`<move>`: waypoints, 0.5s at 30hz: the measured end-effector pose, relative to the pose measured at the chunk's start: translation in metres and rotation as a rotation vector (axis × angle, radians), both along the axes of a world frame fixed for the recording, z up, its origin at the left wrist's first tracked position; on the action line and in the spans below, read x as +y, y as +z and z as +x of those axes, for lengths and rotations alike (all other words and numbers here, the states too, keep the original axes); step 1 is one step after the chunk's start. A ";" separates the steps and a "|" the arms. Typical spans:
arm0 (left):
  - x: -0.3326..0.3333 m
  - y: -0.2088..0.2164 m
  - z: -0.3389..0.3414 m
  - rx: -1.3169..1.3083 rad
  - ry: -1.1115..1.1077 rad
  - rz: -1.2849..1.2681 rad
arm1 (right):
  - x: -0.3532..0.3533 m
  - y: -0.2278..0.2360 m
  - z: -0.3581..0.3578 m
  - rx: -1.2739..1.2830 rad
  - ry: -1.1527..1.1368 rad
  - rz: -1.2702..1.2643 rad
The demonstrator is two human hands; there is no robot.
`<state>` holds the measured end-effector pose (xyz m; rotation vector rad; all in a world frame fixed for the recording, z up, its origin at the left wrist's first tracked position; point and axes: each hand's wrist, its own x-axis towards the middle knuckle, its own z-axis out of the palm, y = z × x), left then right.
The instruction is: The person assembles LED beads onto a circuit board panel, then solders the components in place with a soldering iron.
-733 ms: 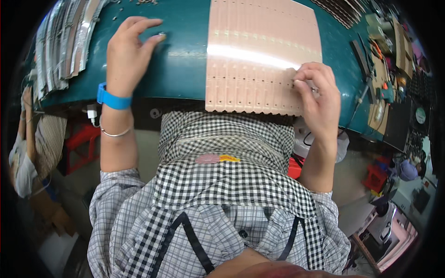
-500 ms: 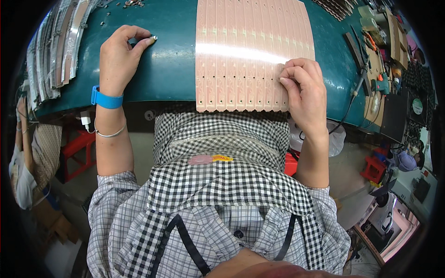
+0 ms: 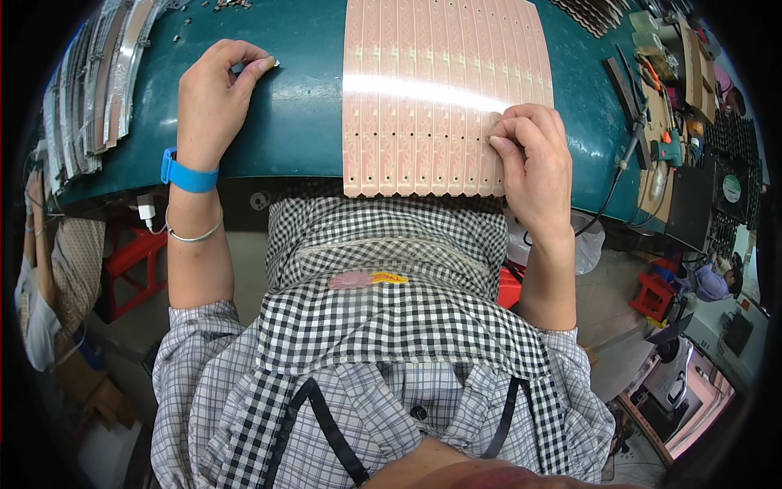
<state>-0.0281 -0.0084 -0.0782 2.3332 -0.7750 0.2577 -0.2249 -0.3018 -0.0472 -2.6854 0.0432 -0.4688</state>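
My left hand [image 3: 218,94], with a blue band on its wrist, is raised over the green mat at the left. Its thumb and index finger pinch a small silvery part [image 3: 275,63], mostly hidden by the fingertips. A pale pink panel of narrow printed circuit board strips [image 3: 423,106] lies on the mat in front of me. Small dark holes run across it, and its near edge is scalloped. Closed in a pinch, my right hand [image 3: 538,159] is over the panel's right side, low down. Whatever is between those fingertips is too small or hidden to make out.
Long metallic strips [image 3: 102,90] are stacked at the far left. Several tiny parts [image 3: 232,4] lie at the back of the green mat [image 3: 301,138]. To the right are a soldering iron [image 3: 631,143], a dark bar [image 3: 626,102] and tools. More scalloped panels [image 3: 590,12] sit at the back right.
My left hand has moved slightly up and right, and less of the small silvery part shows past its fingertips. My right hand stays almost in place on the panel.
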 end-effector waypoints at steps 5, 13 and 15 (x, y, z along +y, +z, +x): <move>-0.003 0.004 -0.004 0.099 0.111 -0.045 | 0.000 0.000 0.000 -0.014 0.000 -0.012; -0.016 0.023 -0.030 0.194 0.009 -0.340 | 0.009 -0.006 0.003 -0.084 0.011 -0.092; -0.020 0.032 -0.040 0.285 -0.033 -0.401 | 0.010 -0.007 0.002 -0.106 0.002 -0.103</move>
